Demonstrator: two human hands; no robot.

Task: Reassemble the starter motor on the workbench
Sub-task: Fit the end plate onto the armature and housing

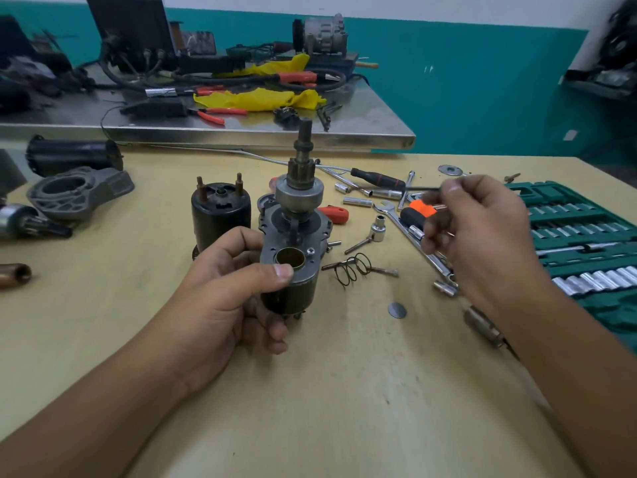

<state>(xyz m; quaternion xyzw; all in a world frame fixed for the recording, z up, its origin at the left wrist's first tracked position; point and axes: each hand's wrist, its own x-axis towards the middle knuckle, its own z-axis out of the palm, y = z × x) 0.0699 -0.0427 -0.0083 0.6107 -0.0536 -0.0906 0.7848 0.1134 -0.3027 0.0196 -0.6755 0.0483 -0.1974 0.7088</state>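
The left hand point(227, 298) grips the starter motor assembly point(293, 250) upright above the wooden workbench point(327, 391), thumb laid across the plate beside a round brass-lined bore point(290, 257), fingers curled under the dark lower body. The right hand point(479, 229), to the right of the assembly, pinches a thin dark rod-like tool point(422, 188) between thumb and fingertips; the hand is blurred and the tool's tip cannot be made out.

The assembly shows a grey metal plate, a silver drive drum point(299, 194) above it, a dark toothed pinion point(300, 172) and a stepped shaft point(304, 132) on top. No brand, label or writing is legible.

Just left of the assembly stands a black cylindrical housing point(220, 212) with 2 studs. To its right lie a coil spring point(353, 269), loose sockets and a wrench point(406, 229). Further right sits a green socket case point(582, 236). Far left lies a grey cast end bracket point(79, 193). Behind the assembly is a steel table point(362, 129).
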